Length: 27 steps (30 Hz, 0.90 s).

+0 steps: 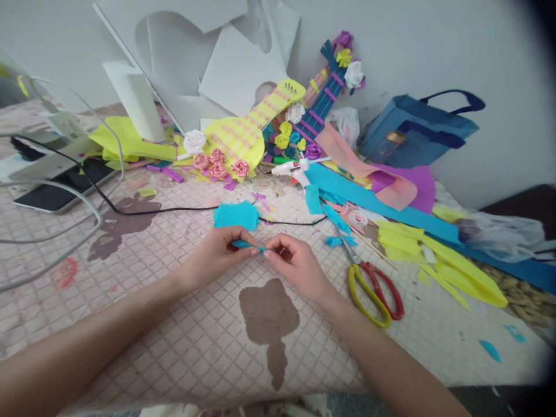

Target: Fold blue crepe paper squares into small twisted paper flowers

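Observation:
Between my two hands is a small piece of blue crepe paper (244, 244), pinched at the fingertips over the quilted cloth. My left hand (221, 250) is closed on its left part, and the fingers of my right hand (292, 260) pinch its right end. Just beyond them lies a blue crepe paper rectangle (237, 216) on top of a black cord. Scissors (362, 278) with one yellow and one red handle rest to the right of my right hand, their blades pointing away. Small blue scraps (341, 240) lie by the blade tips.
A white glue gun (295, 169) lies behind, near a yellow paper guitar (243, 139) and a blue paper guitar (319, 110). Crepe paper strips (460, 272) spread along the right. A black cord (182, 209) crosses the cloth; a phone (65, 185) is at left, a blue bag (403, 130) at back right.

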Each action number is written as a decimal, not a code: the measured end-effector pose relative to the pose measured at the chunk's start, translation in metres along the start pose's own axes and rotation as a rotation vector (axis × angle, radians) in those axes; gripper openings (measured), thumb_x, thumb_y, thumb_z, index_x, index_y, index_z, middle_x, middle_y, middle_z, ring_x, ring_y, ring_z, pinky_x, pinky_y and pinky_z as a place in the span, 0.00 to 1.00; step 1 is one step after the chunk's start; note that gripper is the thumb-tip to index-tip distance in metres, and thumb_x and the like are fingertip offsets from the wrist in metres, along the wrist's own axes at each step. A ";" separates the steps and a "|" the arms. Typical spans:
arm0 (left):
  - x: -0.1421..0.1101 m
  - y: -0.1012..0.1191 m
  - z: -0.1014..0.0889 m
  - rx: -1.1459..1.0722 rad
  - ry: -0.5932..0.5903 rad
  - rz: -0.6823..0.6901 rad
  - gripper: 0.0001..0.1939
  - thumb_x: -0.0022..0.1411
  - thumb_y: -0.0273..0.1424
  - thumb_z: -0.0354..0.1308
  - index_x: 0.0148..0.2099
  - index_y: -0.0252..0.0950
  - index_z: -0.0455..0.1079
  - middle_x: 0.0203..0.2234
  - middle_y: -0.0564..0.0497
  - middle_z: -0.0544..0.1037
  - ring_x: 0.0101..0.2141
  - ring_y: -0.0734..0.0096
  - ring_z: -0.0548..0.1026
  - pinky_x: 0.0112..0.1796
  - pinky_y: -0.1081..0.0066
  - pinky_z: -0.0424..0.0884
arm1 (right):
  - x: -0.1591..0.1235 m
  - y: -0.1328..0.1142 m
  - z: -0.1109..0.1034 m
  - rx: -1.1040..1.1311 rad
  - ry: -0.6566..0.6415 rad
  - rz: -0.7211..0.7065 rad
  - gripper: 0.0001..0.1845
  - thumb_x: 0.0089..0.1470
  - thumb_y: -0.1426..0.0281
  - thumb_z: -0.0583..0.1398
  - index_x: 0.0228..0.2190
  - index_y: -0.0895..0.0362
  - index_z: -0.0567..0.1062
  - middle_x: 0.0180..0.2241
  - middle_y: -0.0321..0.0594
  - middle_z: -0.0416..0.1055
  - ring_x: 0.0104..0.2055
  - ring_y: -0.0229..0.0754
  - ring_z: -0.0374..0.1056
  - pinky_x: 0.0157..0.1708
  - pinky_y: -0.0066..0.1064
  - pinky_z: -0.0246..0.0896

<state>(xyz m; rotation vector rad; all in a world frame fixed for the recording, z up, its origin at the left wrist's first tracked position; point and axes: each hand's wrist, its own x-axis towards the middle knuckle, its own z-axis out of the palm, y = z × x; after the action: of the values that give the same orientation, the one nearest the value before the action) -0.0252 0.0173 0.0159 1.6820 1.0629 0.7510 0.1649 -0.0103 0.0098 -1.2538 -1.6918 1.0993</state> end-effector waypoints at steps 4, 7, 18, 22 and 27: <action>0.001 0.000 -0.003 -0.058 0.004 -0.116 0.12 0.54 0.38 0.60 0.33 0.34 0.75 0.24 0.52 0.78 0.24 0.74 0.71 0.25 0.75 0.65 | 0.000 0.003 0.000 0.039 0.001 0.032 0.07 0.52 0.68 0.59 0.25 0.56 0.69 0.23 0.33 0.64 0.25 0.34 0.58 0.26 0.27 0.55; 0.003 -0.001 -0.009 -0.182 -0.043 -0.197 0.13 0.55 0.38 0.60 0.39 0.34 0.75 0.26 0.50 0.80 0.28 0.71 0.75 0.29 0.73 0.69 | 0.000 0.004 -0.001 0.066 0.017 0.062 0.08 0.52 0.66 0.60 0.25 0.56 0.69 0.24 0.33 0.65 0.25 0.34 0.58 0.26 0.28 0.55; 0.001 0.003 -0.010 -0.459 -0.099 -0.283 0.20 0.53 0.42 0.64 0.44 0.35 0.71 0.35 0.46 0.81 0.37 0.65 0.78 0.39 0.67 0.73 | -0.001 -0.001 0.001 0.001 0.103 0.013 0.07 0.52 0.68 0.59 0.24 0.56 0.68 0.23 0.33 0.65 0.24 0.34 0.58 0.25 0.28 0.55; -0.003 0.005 0.000 -0.466 -0.210 -0.291 0.17 0.52 0.40 0.66 0.38 0.33 0.73 0.35 0.46 0.80 0.33 0.70 0.77 0.38 0.70 0.72 | -0.006 0.001 0.004 -0.318 0.236 -0.313 0.06 0.55 0.74 0.55 0.27 0.55 0.70 0.27 0.37 0.67 0.31 0.38 0.62 0.31 0.31 0.59; -0.003 0.005 0.002 -0.645 -0.119 -0.379 0.18 0.54 0.43 0.64 0.37 0.33 0.72 0.29 0.48 0.78 0.27 0.75 0.74 0.31 0.74 0.71 | -0.006 0.003 0.002 -0.572 0.258 -0.565 0.10 0.57 0.77 0.54 0.31 0.54 0.73 0.31 0.40 0.69 0.36 0.41 0.62 0.37 0.35 0.62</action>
<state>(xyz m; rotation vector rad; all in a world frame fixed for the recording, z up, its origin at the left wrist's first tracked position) -0.0237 0.0130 0.0198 0.9316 0.8916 0.6423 0.1652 -0.0162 0.0059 -1.0671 -2.0422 0.1118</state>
